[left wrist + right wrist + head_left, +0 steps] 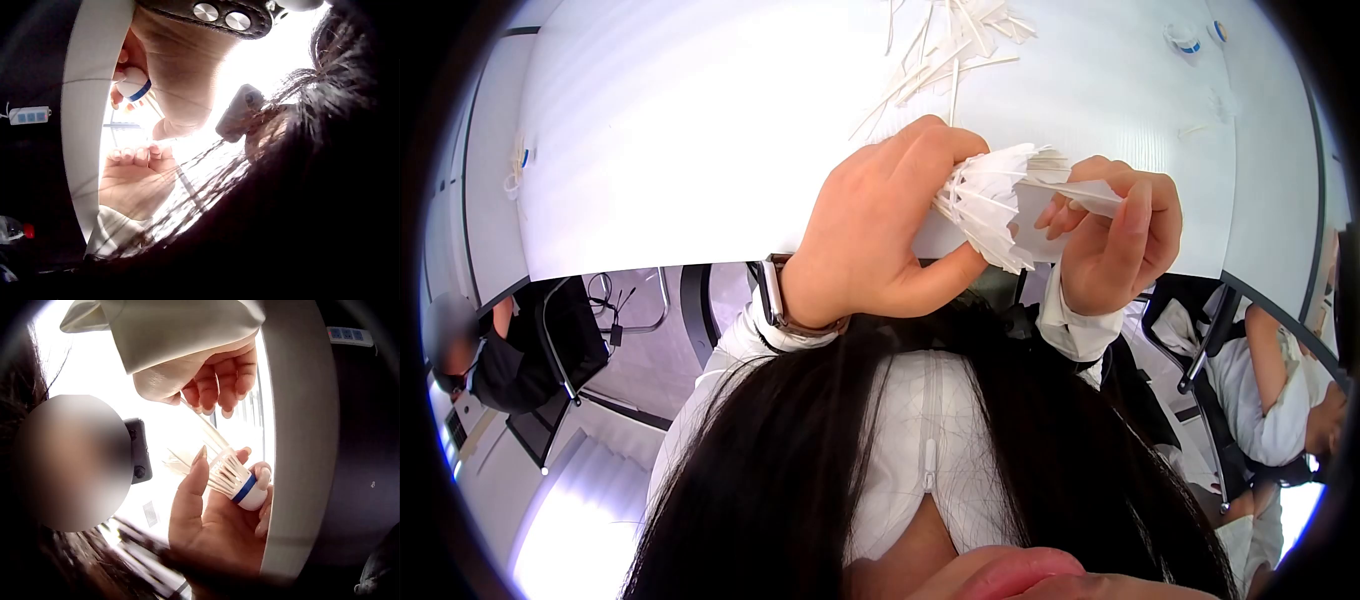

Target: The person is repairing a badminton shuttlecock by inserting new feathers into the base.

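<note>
My left hand (880, 220) grips a white feather shuttlecock (988, 195) at its cork end, the skirt of feathers fanning out to the right. In the right wrist view the cork (253, 497) with its blue band lies against the left fingers, bare quills rising from it. My right hand (1125, 240) pinches the tip of a white feather (1090, 192) between thumb and fingers, beside the skirt's open end. The left wrist view shows the cork (132, 81) held at the table's edge, with the right hand (140, 181) below it.
Stripped quills and feather pieces (965, 45) lie loose on the white table (650, 170) beyond my hands. Small white and blue pieces (1183, 40) sit at its far right, others (520, 165) at the left edge. A power strip (30, 115) is below. Other people sit at both sides.
</note>
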The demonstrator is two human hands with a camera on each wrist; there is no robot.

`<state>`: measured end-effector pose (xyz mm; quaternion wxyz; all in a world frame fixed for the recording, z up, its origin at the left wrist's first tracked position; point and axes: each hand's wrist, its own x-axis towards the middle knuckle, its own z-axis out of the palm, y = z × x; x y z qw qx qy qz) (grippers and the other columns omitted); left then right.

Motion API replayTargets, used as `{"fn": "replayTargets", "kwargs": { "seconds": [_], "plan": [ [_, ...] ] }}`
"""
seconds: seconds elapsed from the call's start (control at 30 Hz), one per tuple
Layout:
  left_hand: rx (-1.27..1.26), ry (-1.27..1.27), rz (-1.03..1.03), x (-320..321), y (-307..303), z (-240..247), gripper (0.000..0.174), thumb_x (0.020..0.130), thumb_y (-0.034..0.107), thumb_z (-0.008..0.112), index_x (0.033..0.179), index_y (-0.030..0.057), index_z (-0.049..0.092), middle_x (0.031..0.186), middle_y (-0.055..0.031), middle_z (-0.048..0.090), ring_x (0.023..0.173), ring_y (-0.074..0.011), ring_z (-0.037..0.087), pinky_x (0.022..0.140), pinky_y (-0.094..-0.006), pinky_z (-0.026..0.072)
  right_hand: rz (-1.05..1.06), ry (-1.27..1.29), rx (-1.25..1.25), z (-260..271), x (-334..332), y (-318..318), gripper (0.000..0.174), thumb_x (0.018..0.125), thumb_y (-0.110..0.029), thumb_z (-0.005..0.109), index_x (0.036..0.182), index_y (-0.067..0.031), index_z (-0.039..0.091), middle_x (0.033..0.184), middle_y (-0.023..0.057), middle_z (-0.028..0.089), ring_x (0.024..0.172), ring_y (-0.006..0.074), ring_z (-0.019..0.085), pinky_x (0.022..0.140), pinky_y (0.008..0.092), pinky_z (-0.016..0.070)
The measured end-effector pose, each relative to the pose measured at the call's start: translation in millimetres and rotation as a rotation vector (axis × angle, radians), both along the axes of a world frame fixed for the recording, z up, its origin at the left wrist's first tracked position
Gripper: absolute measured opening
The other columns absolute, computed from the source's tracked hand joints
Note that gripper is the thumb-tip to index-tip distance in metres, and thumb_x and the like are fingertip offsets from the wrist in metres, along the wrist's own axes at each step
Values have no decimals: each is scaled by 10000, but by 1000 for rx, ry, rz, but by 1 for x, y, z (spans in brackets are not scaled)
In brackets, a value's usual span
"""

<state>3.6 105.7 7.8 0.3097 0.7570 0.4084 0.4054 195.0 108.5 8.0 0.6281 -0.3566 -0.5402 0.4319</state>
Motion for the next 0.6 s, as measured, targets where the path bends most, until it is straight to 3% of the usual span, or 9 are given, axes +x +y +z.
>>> {"fn": "replayTargets", "kwargs": {
  "seconds": [0.6],
  "plan": [
    [-72,-72,-56,-5,-1,1,441,732,152,688,1110,-12,530,850,-103,577,721,-241,559,660,-321,450,-45,-180,203,-7,-4,3,145,973,-44,520,851,30,545,619,61,556,511,104,505,490,230,414]
  ]
}}
